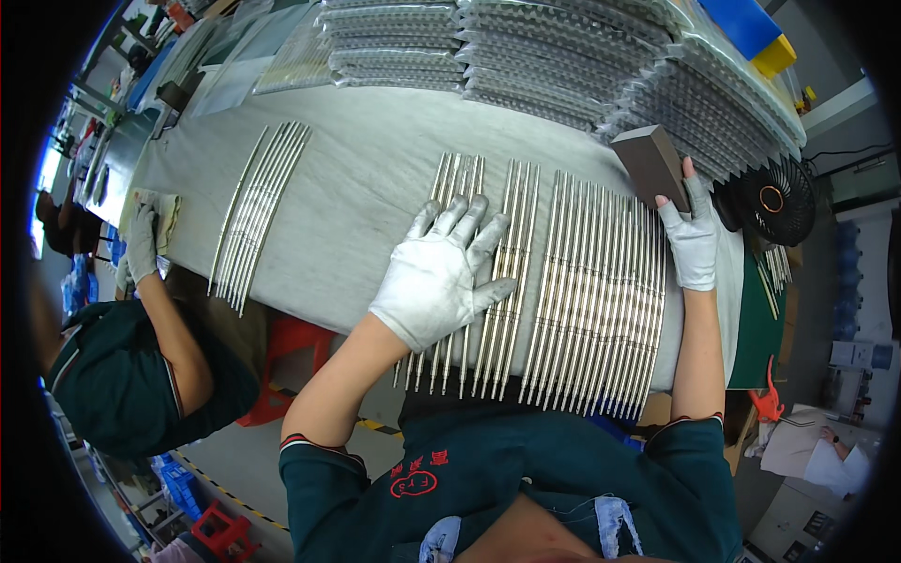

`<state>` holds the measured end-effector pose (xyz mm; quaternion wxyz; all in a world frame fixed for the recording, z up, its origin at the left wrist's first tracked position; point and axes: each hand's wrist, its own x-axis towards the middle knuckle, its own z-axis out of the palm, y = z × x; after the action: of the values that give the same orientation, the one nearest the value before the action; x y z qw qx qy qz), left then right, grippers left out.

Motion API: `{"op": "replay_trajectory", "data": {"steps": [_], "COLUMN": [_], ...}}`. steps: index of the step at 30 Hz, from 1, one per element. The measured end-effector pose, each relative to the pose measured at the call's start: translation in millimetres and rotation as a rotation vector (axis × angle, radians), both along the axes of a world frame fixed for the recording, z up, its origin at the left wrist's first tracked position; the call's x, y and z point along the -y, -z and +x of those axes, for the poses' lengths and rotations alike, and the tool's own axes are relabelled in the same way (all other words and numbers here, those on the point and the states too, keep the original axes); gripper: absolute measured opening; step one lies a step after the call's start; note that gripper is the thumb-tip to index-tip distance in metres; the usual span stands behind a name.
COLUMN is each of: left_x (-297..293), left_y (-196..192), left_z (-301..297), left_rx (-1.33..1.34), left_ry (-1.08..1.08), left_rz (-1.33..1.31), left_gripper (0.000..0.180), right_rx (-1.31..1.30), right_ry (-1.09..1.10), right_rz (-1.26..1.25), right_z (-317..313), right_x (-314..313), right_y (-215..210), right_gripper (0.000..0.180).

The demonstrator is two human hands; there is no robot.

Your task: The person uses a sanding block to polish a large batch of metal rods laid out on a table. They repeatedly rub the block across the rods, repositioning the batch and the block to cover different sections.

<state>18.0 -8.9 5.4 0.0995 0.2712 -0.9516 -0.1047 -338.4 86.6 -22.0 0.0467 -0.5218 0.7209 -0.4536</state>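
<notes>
Slim shiny metal rods lie side by side in groups on the pale cloth-covered table. My left hand [441, 267], in a whitish glove, lies flat with fingers spread over one group of rods [456, 174]. Its thumb reaches across the neighbouring group [511, 253]. To the right is a wide row of rods [601, 291], their near ends at the table edge. At that row's far right corner, my gloved right hand [693, 235] grips a brown rectangular block [650, 164] between thumb and fingers; two fingertips stick out bare.
Bubble-wrapped bundles [563, 66] are stacked along the far side. A black fan [774, 200] stands to the right. More rods [263, 211] lie at the left, near a co-worker's gloved hand [141, 244]. A red stool [286, 361] is below the table edge.
</notes>
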Motion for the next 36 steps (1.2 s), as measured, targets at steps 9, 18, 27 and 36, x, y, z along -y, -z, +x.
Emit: {"op": "replay_trajectory", "data": {"steps": [9,18,27,36], "left_x": [0.8,1.2,2.5,5.2], "left_y": [-0.1,1.3,-2.9,-3.9], "left_z": [2.4,2.3,6.6,12.7], "left_rx": [-0.004,-0.002,0.012,0.024], "left_ry": [-0.009,-0.005,-0.022,-0.046], "left_rz": [0.013,0.000,0.010,0.003], "left_gripper": [0.072,0.072,0.073,0.073], "right_rx": [0.023,-0.272,-0.372,-0.415], "right_ry": [-0.005,-0.045,-0.029,0.041], "right_rz": [0.014,-0.082,-0.010,-0.014], "right_z": [2.8,0.0,0.7,-3.0], "right_x": [0.1,3.8,2.0,2.9], "right_y": [-5.3,-6.8,-12.0,-10.2], "right_gripper": [0.064,0.063,0.067,0.077]}}
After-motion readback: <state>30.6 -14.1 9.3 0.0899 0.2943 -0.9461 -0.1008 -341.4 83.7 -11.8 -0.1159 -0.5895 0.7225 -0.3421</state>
